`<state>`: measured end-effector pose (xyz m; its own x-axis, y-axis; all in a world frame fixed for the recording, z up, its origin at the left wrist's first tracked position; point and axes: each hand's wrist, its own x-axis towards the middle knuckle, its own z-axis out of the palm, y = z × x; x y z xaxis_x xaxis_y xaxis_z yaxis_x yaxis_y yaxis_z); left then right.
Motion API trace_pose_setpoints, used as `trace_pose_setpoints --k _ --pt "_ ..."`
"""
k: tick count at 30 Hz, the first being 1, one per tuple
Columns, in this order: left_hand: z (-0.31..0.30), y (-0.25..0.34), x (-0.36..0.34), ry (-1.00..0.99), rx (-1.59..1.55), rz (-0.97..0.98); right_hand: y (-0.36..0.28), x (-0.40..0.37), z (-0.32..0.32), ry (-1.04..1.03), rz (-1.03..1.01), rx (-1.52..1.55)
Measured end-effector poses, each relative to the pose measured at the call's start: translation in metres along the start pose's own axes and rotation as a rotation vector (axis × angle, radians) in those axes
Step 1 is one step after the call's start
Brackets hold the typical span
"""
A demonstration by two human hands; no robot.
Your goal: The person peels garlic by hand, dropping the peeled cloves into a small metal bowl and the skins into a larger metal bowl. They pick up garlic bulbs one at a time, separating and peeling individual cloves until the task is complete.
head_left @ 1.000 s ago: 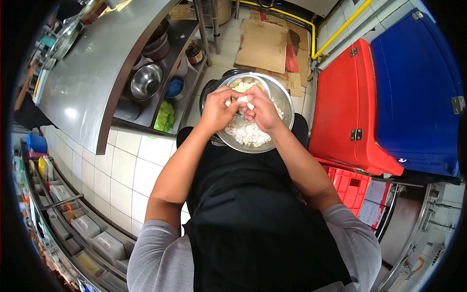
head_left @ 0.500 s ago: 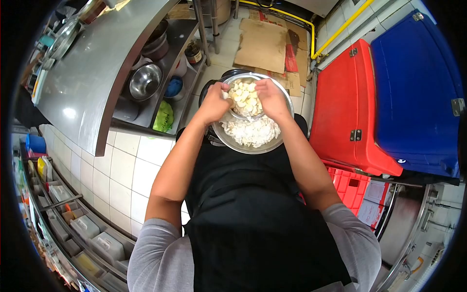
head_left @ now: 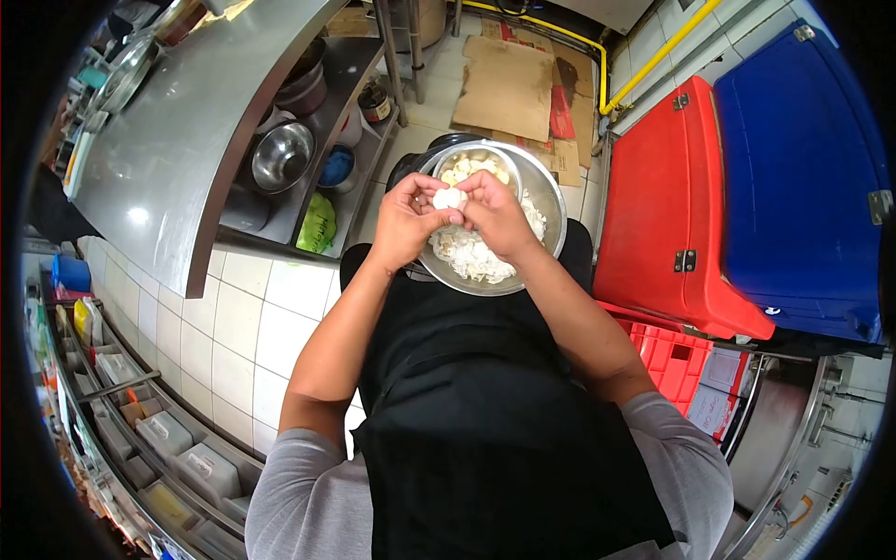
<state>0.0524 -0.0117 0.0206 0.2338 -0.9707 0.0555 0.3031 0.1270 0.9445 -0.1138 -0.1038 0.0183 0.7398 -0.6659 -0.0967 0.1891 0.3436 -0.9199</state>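
A whitish garlic bulb [head_left: 450, 198] sits between the fingers of both hands, above the bowls. My left hand [head_left: 407, 222] is closed on its left side, thumb and fingertips against it. My right hand [head_left: 499, 219] pinches it from the right. Just beyond the hands is a small metal bowl [head_left: 511, 166] with pale garlic cloves [head_left: 473, 169] in it, partly covered by my fingers. That bowl rests inside a large metal bowl [head_left: 554, 191] at my lap. White, papery garlic pieces and skins [head_left: 474, 258] fill the near part of the large bowl.
A steel table [head_left: 177, 140] stands on the left, with a shelf below holding a metal bowl [head_left: 283, 157] and a green bag [head_left: 317, 224]. Red [head_left: 653, 215] and blue [head_left: 798, 168] boxes stand at the right. Flattened cardboard [head_left: 506, 84] lies on the floor ahead.
Both hands have moved from the sides of the small bowl toward me and closed together. A garlic bulb now shows between them. The small bowl has shifted slightly.
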Motion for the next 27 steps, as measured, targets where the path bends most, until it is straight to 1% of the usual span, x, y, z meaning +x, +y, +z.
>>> trace_pose_setpoints --k 1,4,5,7,11,13,14,16,17,19,20,22,23,25,26,27 --pt "0.000 -0.001 -0.001 -0.012 -0.037 0.010 0.001 0.000 0.003 0.044 -0.049 -0.077" --pt "0.002 -0.003 -0.002 -0.036 -0.050 0.009 0.003 0.000 0.003 0.051 -0.102 -0.149" --pt "0.002 -0.003 -0.002 -0.036 -0.052 0.009 0.006 0.000 0.002 0.051 -0.102 -0.151" --pt "0.003 -0.003 -0.001 -0.068 0.010 0.006 0.011 0.002 -0.002 0.075 -0.075 -0.253" --pt "0.000 -0.007 0.000 -0.082 0.006 0.002 0.014 0.005 -0.008 0.061 -0.081 -0.316" --pt "-0.001 -0.005 0.000 -0.095 -0.014 -0.027 0.011 0.003 -0.012 0.018 0.010 -0.058" --pt "-0.001 -0.005 0.000 -0.092 -0.015 -0.024 0.009 0.003 -0.015 0.015 0.010 -0.061" --pt "-0.001 -0.002 0.001 -0.067 0.005 -0.046 0.001 0.002 -0.017 -0.050 0.145 0.161" --pt "-0.002 -0.004 0.002 -0.065 0.003 -0.046 0.000 0.002 -0.015 -0.051 0.147 0.160" --pt "-0.004 -0.008 0.005 -0.084 0.156 -0.013 -0.002 0.001 -0.012 -0.078 0.118 0.021" --pt "-0.005 -0.010 0.007 -0.084 0.156 -0.014 -0.003 0.001 -0.011 -0.077 0.118 0.021" --pt "-0.006 -0.013 0.009 -0.089 0.226 0.015 -0.004 0.003 -0.009 -0.017 0.061 -0.138" --pt "-0.007 -0.014 0.011 -0.087 0.226 0.016 0.002 0.006 -0.012 -0.019 0.061 -0.138" --pt "-0.007 -0.014 0.013 -0.171 0.296 0.010 0.012 0.011 -0.017 -0.018 -0.127 -0.310" --pt "-0.006 -0.013 0.012 -0.170 0.296 0.012 0.014 0.011 -0.023 -0.019 -0.128 -0.310" --pt "-0.004 -0.009 0.011 -0.177 0.202 -0.007 0.010 0.009 -0.026 -0.049 -0.069 -0.191"
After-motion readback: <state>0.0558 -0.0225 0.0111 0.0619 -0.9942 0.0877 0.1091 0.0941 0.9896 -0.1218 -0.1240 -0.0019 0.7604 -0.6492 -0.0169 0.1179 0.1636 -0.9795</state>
